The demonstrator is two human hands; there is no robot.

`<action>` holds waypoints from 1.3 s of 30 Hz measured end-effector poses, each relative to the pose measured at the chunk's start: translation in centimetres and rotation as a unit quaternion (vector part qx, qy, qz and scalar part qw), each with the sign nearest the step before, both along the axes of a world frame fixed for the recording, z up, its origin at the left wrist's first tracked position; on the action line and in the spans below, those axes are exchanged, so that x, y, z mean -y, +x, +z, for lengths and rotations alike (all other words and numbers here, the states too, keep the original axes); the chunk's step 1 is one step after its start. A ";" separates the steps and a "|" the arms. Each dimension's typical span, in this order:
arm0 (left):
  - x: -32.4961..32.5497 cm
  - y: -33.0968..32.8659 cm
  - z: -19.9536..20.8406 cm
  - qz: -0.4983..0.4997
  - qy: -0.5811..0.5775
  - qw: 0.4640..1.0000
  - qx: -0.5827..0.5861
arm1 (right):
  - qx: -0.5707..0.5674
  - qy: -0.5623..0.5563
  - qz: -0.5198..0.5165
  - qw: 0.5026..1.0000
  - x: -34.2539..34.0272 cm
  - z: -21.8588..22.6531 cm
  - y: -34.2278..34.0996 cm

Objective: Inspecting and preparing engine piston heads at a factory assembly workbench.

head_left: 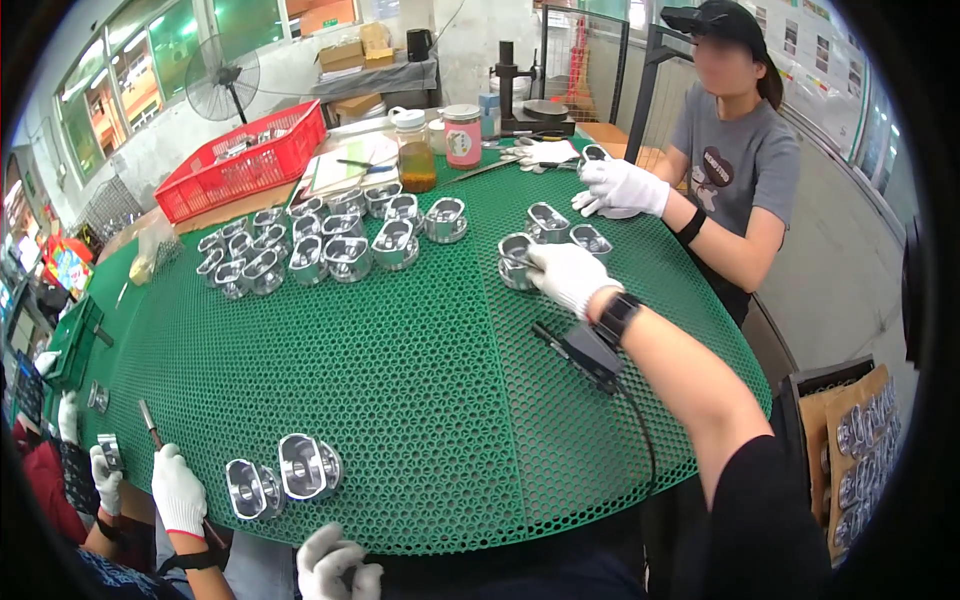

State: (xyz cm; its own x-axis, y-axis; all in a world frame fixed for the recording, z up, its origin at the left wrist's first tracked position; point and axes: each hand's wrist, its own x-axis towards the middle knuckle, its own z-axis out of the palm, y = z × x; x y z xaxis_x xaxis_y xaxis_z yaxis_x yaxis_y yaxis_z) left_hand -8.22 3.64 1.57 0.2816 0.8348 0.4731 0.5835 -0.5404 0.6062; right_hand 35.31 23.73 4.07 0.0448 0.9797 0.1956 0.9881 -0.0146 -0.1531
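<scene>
My right hand (572, 277), in a white knit glove, reaches across the green mat and grips a silver metal piston (515, 262) at its side. Two more pistons stand just past it, one behind (547, 222) and one to the right (590, 240). My left hand (338, 566), gloved too, hangs at the near edge of the table with its fingers loosely bent and apart, and nothing shows in it. Nearest to it, on the mat, lie a tilted piston (308, 467) and another piston (252, 490) beside it.
Several pistons (347, 258) stand grouped at the far left-middle of the green mat (400, 370). A black device with a cable (592, 355) lies under my right forearm. A co-worker's gloved hands (625, 187) hold a piston at right; another person's gloved hand (180, 490) grips a rod at left.
</scene>
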 end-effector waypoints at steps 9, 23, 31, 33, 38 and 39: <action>0.3 5.9 -2.6 -0.148 -0.307 0.728 0.596 | -0.298 -0.035 0.297 0.906 17.4 2.2 -14.4; 4.3 3.4 -3.6 -0.161 -0.288 0.782 0.529 | -0.321 -0.240 0.333 0.853 24.8 1.7 -13.6; 5.0 4.2 -3.0 -0.184 -0.176 0.869 0.425 | -0.101 -0.117 0.372 0.915 26.3 2.5 -14.7; 4.9 4.1 -2.8 -0.183 -0.133 0.902 0.368 | -0.067 -0.124 0.371 0.918 26.7 3.0 -15.0; 5.7 4.3 -3.0 -0.181 -0.150 0.888 0.396 | -0.174 -0.250 0.393 0.867 26.4 3.0 -14.4; 6.0 4.4 -2.9 -0.181 -0.180 0.867 0.429 | -0.219 -0.258 0.415 0.844 26.1 3.1 -14.0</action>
State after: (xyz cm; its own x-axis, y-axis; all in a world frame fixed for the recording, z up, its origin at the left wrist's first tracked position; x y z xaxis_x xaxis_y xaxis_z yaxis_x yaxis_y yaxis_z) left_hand -3.84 -2.32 -1.35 0.2294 0.9019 0.3660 -0.3338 -0.2804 0.9000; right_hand 21.26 -2.34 7.13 -0.7423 0.6586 -0.1232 0.5400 0.4792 -0.6919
